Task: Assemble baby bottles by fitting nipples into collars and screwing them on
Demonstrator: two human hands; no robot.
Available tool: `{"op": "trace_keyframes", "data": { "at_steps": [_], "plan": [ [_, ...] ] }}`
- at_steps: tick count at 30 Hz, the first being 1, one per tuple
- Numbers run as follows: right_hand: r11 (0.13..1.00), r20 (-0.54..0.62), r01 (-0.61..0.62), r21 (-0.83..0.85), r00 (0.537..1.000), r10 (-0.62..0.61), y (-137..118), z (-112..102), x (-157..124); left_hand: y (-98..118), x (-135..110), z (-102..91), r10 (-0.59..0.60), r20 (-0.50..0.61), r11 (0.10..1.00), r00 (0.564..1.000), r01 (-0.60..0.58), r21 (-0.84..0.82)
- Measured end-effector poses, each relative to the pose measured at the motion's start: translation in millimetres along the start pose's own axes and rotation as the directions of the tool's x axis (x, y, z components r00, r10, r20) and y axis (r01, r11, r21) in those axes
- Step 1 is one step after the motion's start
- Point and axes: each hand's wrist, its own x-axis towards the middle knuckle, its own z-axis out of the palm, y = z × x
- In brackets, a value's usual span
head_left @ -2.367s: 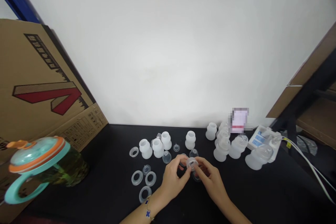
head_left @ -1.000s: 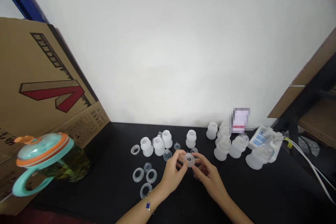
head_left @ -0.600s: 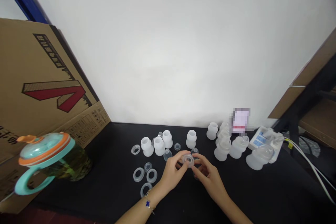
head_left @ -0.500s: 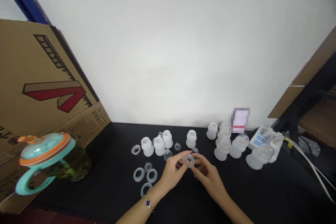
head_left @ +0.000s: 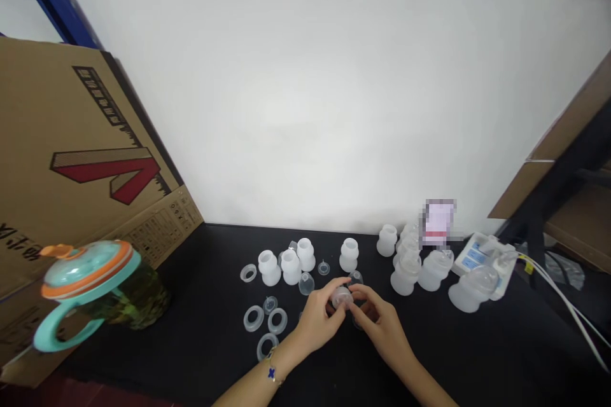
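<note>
Between my two hands is a clear bottle collar ring with a nipple [head_left: 342, 297]. My left hand [head_left: 319, 318] pinches it from the left, thumb in front, and my right hand [head_left: 382, 324] grips it from the right with its fingertips. Just behind the hands lie two clear dome caps [head_left: 306, 283], one partly covered by my fingers. To the left are several loose collar rings [head_left: 277, 321], with a clear nipple [head_left: 270, 304] among them. Another nipple [head_left: 323, 267] lies farther back. Small white open bottles [head_left: 291, 267] stand behind, one bottle [head_left: 349, 255] apart from the others.
Several bottles [head_left: 405, 273], some capped, stand at the right, beside a white power strip [head_left: 465, 257] with cables [head_left: 554, 283]. One capped bottle [head_left: 472, 289] leans there. At left stand a teal-lidded jug [head_left: 90, 267] and a cardboard box [head_left: 109, 102]. A white wall [head_left: 305, 108] closes the back.
Both hands have tilted the ring and nipple, so its round face no longer points at me and its domed side shows. The view has shifted slightly.
</note>
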Motion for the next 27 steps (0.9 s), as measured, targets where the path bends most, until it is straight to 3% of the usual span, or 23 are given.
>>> {"op": "trace_keyframes", "data": {
  "at_steps": [7,15,27],
  "plan": [
    [0.998,0.023,0.022,-0.058,1.0,-0.021,-2.4,-1.3,0.6,-2.0,-3.8,5.0,0.015,0.011,1.0,1.0,-0.016,0.015],
    [0.995,0.007,-0.059,0.08,0.998,0.059,3.6,-1.2,1.0,0.9,-2.6,5.0,0.033,-0.019,0.999,0.999,-0.034,-0.012],
    [0.991,0.002,-0.052,0.126,0.999,0.052,-3.6,-1.4,0.8,5.9,-1.9,2.5,0.039,-0.043,0.999,0.998,-0.039,0.001]
  ]
}}
